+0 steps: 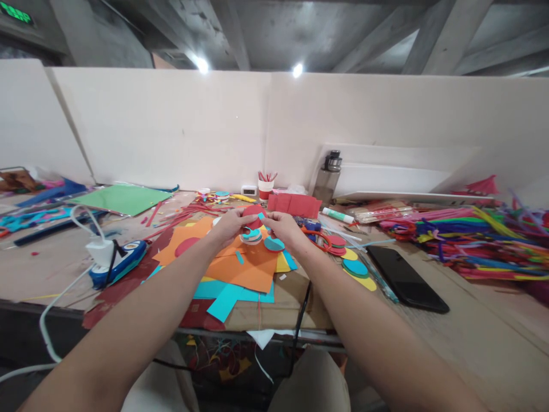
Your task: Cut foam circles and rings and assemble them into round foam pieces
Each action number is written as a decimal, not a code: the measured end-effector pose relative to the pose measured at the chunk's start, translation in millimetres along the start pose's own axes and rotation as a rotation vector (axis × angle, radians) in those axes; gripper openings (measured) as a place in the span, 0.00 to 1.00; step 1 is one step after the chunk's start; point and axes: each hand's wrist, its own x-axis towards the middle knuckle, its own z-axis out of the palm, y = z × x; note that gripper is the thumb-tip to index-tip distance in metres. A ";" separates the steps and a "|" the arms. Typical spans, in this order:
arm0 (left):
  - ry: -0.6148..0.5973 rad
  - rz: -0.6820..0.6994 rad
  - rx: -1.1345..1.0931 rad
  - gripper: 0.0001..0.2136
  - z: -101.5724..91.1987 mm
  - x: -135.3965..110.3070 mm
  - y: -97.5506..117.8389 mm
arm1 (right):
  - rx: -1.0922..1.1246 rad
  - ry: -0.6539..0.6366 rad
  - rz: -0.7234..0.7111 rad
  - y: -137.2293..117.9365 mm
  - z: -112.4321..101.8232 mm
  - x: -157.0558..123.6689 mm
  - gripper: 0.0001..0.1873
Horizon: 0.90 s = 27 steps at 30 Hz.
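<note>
My left hand [231,226] pinches a red paper disc [253,211] above the middle of the work area. Close on its right, the fingers of my right hand [281,224] are closed on a small light-blue paper piece [261,216], which lies against the disc. Just below my fingers sits a small round white-and-blue item [251,236], partly covered by them. A blue paper disc [274,244] lies under my right hand. Orange paper sheets [240,272] spread beneath both hands, over light-blue paper [225,303]. Another red disc [187,246] rests on the orange paper near my left forearm.
To the right are stacked paper discs [355,267], a black phone [407,278], a glue stick [338,215] and bundled pipe cleaners [463,240]. A bottle [327,178] stands behind. At left lie a blue power strip [118,263] with cables and a green sheet [122,198].
</note>
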 end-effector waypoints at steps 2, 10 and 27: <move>-0.012 0.009 0.000 0.22 -0.7 0.6 -0.6 | 0.006 -0.005 0.011 -0.8 0.1 -0.5 0.09; -0.028 0.005 0.007 0.22 1.0 -1.3 -0.3 | 0.000 -0.022 -0.001 -2.2 0.3 -1.5 0.09; 0.033 0.012 -0.030 0.21 2.3 -1.0 0.7 | -0.012 -0.027 -0.016 -5.6 1.2 -4.1 0.13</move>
